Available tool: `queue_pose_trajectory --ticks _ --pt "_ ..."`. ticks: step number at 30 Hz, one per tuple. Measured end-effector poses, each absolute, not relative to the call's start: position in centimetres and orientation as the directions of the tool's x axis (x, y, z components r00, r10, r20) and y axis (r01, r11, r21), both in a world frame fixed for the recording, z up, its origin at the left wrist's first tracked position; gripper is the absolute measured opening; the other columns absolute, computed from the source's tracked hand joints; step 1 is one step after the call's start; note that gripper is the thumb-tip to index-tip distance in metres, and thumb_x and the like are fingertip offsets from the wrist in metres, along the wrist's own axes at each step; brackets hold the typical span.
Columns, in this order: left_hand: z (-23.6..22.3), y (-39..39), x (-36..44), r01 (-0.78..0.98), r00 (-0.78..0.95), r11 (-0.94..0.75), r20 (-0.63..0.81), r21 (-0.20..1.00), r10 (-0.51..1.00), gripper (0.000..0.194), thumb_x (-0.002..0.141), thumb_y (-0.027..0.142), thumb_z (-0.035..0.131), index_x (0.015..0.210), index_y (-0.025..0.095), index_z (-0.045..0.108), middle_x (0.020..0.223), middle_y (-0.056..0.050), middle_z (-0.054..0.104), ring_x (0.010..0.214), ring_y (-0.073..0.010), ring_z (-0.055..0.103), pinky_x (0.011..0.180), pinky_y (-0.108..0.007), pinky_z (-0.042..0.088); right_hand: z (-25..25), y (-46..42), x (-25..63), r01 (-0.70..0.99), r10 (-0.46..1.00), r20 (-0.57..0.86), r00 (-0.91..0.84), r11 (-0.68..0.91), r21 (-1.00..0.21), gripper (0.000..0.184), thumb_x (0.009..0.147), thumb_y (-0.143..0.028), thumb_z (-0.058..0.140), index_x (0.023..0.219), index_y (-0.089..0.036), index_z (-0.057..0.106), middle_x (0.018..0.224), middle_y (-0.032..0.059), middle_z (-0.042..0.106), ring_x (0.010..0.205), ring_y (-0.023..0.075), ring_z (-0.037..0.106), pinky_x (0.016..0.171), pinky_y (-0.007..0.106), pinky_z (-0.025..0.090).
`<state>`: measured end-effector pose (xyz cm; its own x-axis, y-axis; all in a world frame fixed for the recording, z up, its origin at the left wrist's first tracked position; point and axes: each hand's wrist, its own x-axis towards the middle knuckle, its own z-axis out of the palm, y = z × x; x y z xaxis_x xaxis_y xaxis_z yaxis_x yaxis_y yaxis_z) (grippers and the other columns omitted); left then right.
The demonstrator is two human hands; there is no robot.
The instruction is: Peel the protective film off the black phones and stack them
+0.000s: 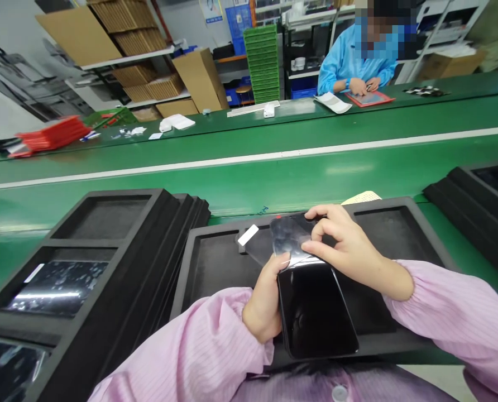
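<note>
A glossy black phone screen panel (316, 312) is tilted up over a black foam tray (215, 262). My left hand (263, 304) grips its left edge from underneath, fingers wrapped round it. My right hand (345, 245) pinches a clear protective film (288, 237) at the panel's top end, where the film is partly lifted off the glass. A white pull tab (248, 234) sticks out at the film's left corner. Both sleeves are pink.
A stack of black foam trays (106, 251) at the left holds a wrapped panel (58, 285). More trays (479, 206) lie at the right. Beyond runs a green conveyor belt (249, 178). A person in a blue coat (349, 61) works across it; red trays (50, 134) sit far left.
</note>
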<state>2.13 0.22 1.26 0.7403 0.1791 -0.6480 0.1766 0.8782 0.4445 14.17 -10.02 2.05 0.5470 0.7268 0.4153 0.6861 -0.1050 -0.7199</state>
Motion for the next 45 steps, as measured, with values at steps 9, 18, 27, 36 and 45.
queue_pose_trajectory --ticks 9,18,27,36,45 --pt "1.1 0.3 1.6 0.051 0.842 0.819 -0.465 0.572 0.273 0.06 0.057 0.042 0.082 0.105 0.015 0.058 0.097 -0.008 0.067 0.093 -0.0292 0.062 0.083 -0.037 0.046 3.8 -10.9 13.6 0.227 0.755 -0.107 0.647 -0.324 -0.918 0.029 0.074 -0.042 0.058 0.085 -0.019 0.045 0.051 -0.0086 0.043 0.037 0.0081 0.039 0.035 0.02 0.031" --pt "1.0 0.2 1.2 0.217 0.784 0.814 -0.593 0.539 0.184 0.037 0.066 0.026 0.073 0.099 0.013 0.062 0.079 -0.008 0.07 0.073 -0.0259 0.067 0.07 -0.035 0.051 6.5 -16.9 16.2 0.036 0.408 -0.112 0.906 -0.337 -0.941 0.057 0.062 -0.058 0.062 0.099 -0.017 0.048 0.052 -0.009 0.04 0.035 0.0058 0.031 0.033 0.019 0.021" --pt "0.7 0.5 0.9 0.22 0.866 0.819 -0.493 0.53 0.086 0.056 0.056 0.015 0.072 0.111 0.012 0.06 0.08 -0.009 0.07 0.08 -0.0293 0.066 0.076 -0.038 0.05 2.1 -23.4 18.9 0.349 0.459 -0.004 0.888 -0.68 -0.645 0.035 0.073 -0.054 0.057 0.083 -0.021 0.062 0.062 0.0024 0.056 0.039 0.0147 0.049 0.038 0.029 0.042" --pt "0.6 -0.2 1.1 0.214 0.935 0.697 -0.35 0.684 0.057 0.053 0.048 0.013 0.072 0.1 0.015 0.061 0.082 -0.004 0.065 0.075 -0.0203 0.059 0.07 -0.029 0.041 5.1 -13.1 16.2 0.846 0.848 0.366 0.383 -0.164 -0.507 0.02 0.089 -0.034 0.049 0.092 -0.024 0.065 0.091 0.0043 0.064 0.082 0.0166 0.064 0.073 0.026 0.054" --pt "0.1 0.4 0.9 0.229 0.937 0.672 -0.346 0.705 0.043 0.052 0.05 0.01 0.068 0.101 0.015 0.06 0.071 0.001 0.056 0.062 -0.0109 0.045 0.059 -0.022 0.031 3.5 -12.2 14.2 0.984 0.79 0.6 -0.127 0.177 -0.026 0.032 0.087 -0.008 0.041 0.067 -0.023 0.061 0.075 -0.001 0.066 0.072 0.0167 0.064 0.075 0.03 0.057"
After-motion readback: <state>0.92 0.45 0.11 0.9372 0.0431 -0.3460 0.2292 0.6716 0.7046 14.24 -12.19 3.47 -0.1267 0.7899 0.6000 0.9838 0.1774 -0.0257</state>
